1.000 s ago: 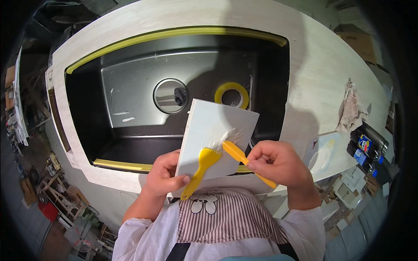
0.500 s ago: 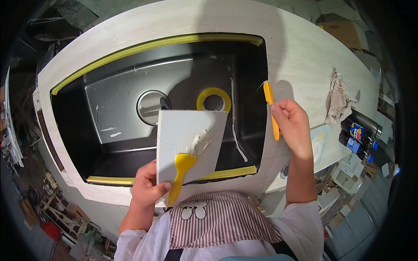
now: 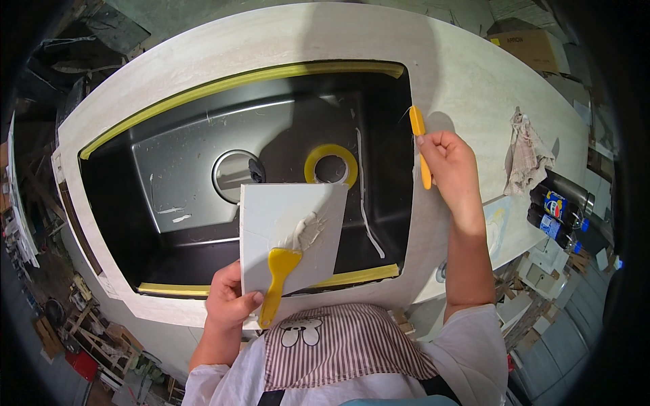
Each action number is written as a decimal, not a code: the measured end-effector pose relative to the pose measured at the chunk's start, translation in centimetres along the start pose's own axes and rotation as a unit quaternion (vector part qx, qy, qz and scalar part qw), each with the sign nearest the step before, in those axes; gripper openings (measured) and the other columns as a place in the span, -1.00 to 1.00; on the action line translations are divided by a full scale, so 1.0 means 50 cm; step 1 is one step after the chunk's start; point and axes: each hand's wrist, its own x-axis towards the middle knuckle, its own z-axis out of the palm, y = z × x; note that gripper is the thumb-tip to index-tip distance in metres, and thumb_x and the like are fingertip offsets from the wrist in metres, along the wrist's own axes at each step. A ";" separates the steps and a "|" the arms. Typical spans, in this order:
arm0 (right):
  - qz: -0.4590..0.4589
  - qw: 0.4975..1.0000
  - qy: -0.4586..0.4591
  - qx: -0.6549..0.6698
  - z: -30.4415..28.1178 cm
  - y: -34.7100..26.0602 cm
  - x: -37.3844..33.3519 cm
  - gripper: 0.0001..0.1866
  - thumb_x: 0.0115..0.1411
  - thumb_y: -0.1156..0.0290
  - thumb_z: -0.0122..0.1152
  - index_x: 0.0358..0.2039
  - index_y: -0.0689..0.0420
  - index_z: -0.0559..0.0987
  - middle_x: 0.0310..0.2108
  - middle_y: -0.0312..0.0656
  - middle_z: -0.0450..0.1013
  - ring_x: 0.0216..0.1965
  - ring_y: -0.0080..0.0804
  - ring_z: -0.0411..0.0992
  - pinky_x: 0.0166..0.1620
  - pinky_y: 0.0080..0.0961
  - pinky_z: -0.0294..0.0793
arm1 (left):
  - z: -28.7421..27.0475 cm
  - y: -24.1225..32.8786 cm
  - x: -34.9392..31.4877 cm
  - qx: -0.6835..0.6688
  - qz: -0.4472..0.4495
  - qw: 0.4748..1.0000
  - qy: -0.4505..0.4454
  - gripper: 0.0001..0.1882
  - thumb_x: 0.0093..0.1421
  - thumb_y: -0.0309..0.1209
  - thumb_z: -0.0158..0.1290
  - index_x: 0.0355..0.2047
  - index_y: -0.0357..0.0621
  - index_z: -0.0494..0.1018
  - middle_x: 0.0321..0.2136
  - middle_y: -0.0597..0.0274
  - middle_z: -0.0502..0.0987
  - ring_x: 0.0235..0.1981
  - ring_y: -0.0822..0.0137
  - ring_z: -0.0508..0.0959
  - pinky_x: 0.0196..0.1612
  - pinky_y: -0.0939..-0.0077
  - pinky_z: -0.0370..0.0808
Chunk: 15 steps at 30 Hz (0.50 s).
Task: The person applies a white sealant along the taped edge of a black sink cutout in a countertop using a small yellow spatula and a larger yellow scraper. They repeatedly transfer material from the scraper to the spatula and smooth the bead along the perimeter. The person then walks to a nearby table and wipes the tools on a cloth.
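Note:
My left hand (image 3: 229, 298) grips the lower left edge of a pale grey board (image 3: 264, 210), thumb on top. A yellow plastic putty spreader (image 3: 277, 281) lies on the board, its blade in a smear of white paste (image 3: 308, 230) and its handle beside my left thumb. My right hand (image 3: 450, 166) is closed round a slim orange-yellow scraper (image 3: 418, 125); its tip sits at the right rim of a black sink (image 3: 386, 169). What the tip touches is too small to make out. The sink is set in a whitish countertop (image 3: 487, 88).
Yellow tape (image 3: 223, 86) runs along the sink's far and near edges. Inside the sink lie a tape roll (image 3: 349, 159) and a long white streak (image 3: 363, 210) of paste. A crumpled cloth (image 3: 528, 152) and drink bottles (image 3: 555, 203) stand at the right of the countertop.
My right hand and the scraper have moved farther away along the sink's right edge. The board in my left hand has come slightly nearer to me, the spreader still on it.

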 end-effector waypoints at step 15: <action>0.008 1.000 -0.009 0.015 0.000 0.045 -0.028 -0.79 0.25 0.35 0.17 -0.38 0.26 0.50 -0.54 -0.39 0.41 -0.49 -0.73 0.29 -0.42 -0.70 0.31 | 0.004 0.002 -0.003 -0.008 -0.011 1.000 0.010 -0.55 -0.06 -0.50 0.18 -0.11 -0.42 0.48 -0.22 0.16 0.56 -0.20 0.41 0.52 -0.07 0.55 0.39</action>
